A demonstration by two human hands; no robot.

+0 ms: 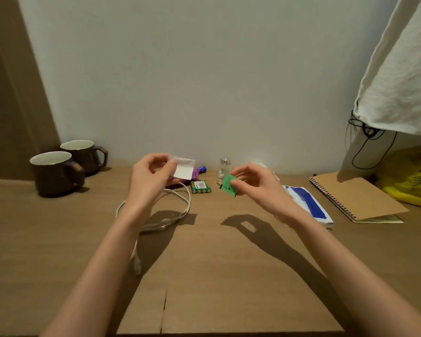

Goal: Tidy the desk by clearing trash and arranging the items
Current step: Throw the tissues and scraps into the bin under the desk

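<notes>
Fingertips of L hand (151, 176) are pinching a white paper (184, 169) and those of R hand (255, 186) a green wrapper (227, 187), both held above the desk (58, 239), w/ batteries (201, 187) lying between them and a cable (180, 210) under L wrist.

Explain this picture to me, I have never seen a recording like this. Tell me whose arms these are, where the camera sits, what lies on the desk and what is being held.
There is no machine here. This is one picture from a wide-angle camera worn on a person's head, looking down at their own bare arms. The left hand pinches a white paper slip. The right hand pinches a small green card. Both are held above the desk.

On the desk at the left stand a dark mug and a second mug behind it. Toward the right lie a white cable, a pack of green batteries, a small glass jar, a blue-and-white packet, a spiral notebook and a yellow bag.
</notes>
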